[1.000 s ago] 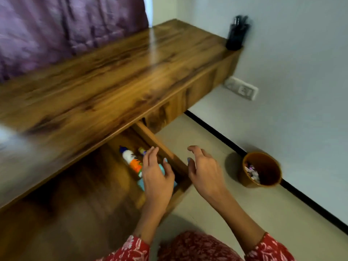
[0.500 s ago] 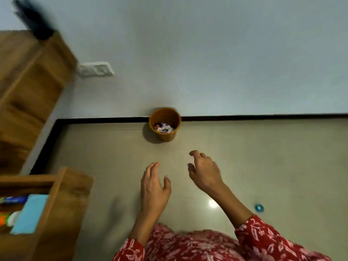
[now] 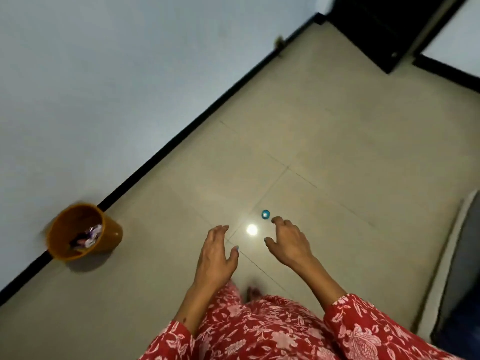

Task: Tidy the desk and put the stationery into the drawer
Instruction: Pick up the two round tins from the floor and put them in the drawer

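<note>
While neither tabletop nor drawer is showing, a person is looking down at the floor (image 3: 324, 131). At nine o'clock an orange bin (image 3: 83, 232) is standing. Both hands, left hand (image 3: 217, 252) and right hand (image 3: 288, 241), are hanging released, empty. A small blue item (image 3: 265, 214) is lying at twelve o'clock, just beyond the right hand, likely still needing collecting.

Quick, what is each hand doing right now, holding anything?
Left hand: open, fingers relaxed, holding nothing.
Right hand: open, fingers loosely curled, holding nothing.
</note>
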